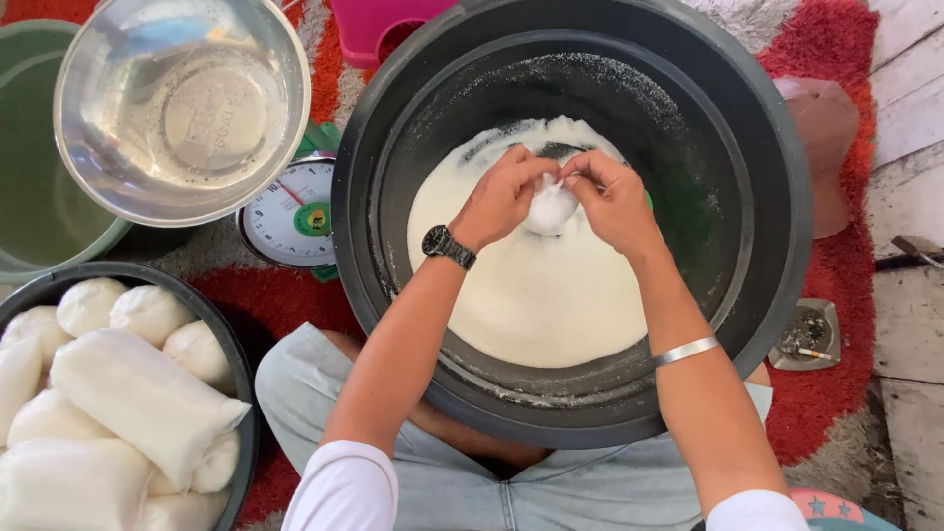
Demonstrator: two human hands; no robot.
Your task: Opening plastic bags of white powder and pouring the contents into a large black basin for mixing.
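A large black tub (pixel 787 177) sits in front of me, tilted, with a heap of white granular powder (pixel 536 295) inside. Over the heap both hands hold a small clear plastic bag filled with the white powder (pixel 551 208). My left hand (pixel 500 197), a dark watch on its wrist, grips the bag's top from the left. My right hand (pixel 615 202), with a silver bangle on the forearm, pinches the bag's top from the right. Fingers of both hands meet at the bag's neck.
A black basin (pixel 231 344) at lower left holds several filled white bags (pixel 138 393). A steel bowl (pixel 182 108) rests above a dial scale (pixel 292 213). A green bucket (pixel 29 187) is at far left, a pink container (pixel 379 29) at the top, an ashtray (pixel 806 334) on the red rug at right.
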